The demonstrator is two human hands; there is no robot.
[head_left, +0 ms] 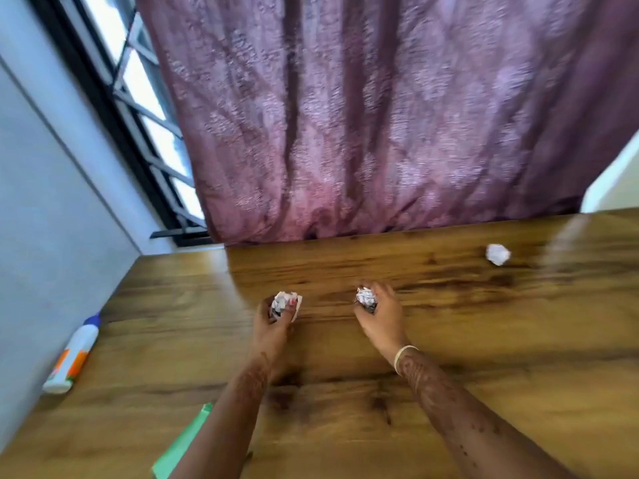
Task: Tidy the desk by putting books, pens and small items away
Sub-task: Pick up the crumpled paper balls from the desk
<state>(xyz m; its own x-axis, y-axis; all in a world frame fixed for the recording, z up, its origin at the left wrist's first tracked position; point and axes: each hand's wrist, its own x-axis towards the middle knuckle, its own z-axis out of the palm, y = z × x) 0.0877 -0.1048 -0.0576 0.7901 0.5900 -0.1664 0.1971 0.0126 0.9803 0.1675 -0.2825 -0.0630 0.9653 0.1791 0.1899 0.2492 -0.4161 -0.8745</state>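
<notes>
Paper wad [284, 303] gripped in left hand [273, 326], second wad [366, 299] gripped in right hand [380, 319]; loose white wad [498, 254] lies at two o'clock, nearest right hand.

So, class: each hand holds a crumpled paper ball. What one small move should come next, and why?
Probably move the right hand toward the loose paper ball at the far right of the desk. It is the nearer hand; it grips the right paper ball, the left hand grips the left paper ball, so gathering the last one seems sensible.
</notes>
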